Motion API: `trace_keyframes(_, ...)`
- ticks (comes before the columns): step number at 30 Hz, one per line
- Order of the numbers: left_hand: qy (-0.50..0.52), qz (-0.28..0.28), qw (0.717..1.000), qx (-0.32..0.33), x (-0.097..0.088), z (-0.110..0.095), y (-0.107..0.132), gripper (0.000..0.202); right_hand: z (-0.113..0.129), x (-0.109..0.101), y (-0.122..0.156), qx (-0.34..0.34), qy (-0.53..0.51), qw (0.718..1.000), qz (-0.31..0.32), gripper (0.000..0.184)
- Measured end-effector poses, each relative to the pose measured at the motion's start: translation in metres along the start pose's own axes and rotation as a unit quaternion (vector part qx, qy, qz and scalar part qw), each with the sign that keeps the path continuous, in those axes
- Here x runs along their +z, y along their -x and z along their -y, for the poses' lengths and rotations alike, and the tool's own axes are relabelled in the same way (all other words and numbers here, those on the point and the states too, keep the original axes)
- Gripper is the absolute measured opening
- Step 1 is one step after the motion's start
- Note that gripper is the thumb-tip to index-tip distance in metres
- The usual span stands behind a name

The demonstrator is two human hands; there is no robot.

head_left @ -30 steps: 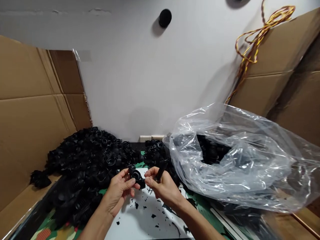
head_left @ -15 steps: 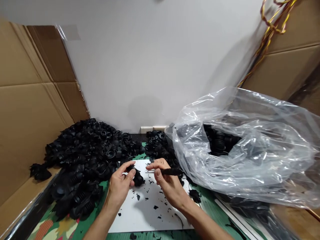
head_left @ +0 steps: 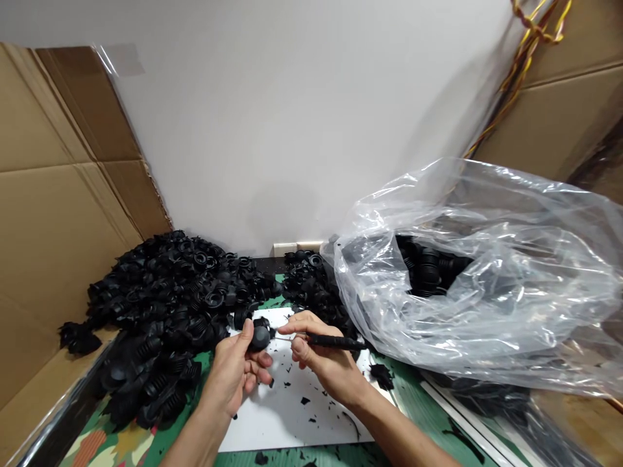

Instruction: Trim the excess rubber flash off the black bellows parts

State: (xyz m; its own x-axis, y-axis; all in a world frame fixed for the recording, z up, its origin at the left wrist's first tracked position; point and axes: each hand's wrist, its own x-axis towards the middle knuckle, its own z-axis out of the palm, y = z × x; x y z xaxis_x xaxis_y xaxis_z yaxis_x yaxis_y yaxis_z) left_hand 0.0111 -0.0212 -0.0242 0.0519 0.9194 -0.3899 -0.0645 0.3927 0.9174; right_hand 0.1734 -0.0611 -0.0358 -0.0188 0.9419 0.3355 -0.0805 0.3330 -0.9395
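Above a white board [head_left: 302, 415] on the table [head_left: 413, 415], the left hand [head_left: 236, 375] is closed around a black rubber part [head_left: 259, 336]. The right hand [head_left: 324, 363] grips a black-handled tool [head_left: 335, 341], tip at the part. A heap of similar parts [head_left: 165, 305] lies left, and a clear plastic bag [head_left: 487, 292] right.

The black part [head_left: 259, 336] in the left hand [head_left: 238, 376] looks like rubber or soft plastic, matt and smooth on its dome; the tool [head_left: 335, 342] in the right hand [head_left: 324, 366] has a matt black grip and a thin metallic tip; the heaped parts [head_left: 165, 311] are dull and ridged; the bag [head_left: 487, 292] is clear film, glossy and crinkled; the cardboard [head_left: 58, 214] is matt brown; the board [head_left: 311, 415] is smooth white.
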Motion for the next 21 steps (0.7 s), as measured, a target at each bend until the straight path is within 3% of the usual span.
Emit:
trace_keyframes(8, 0.03, 0.046, 0.998, 0.015, 0.001, 0.005, 0.004, 0.045, -0.004, 0.003, -0.001, 0.019, 0.021, 0.999, -0.032, 0.037)
trace_keyframes(14, 0.062, 0.073, 0.995, 0.038, 0.003, 0.009, 0.006, 0.044, 0.003, 0.014, 0.002, 0.066, 0.093, 0.993, -0.031, 0.023)
trace_keyframes(21, 0.046, 0.117, 0.99, 0.059, 0.006, 0.01, 0.007, 0.043, -0.002, 0.008, -0.001, 0.038, 0.098, 0.989, -0.107, 0.029)
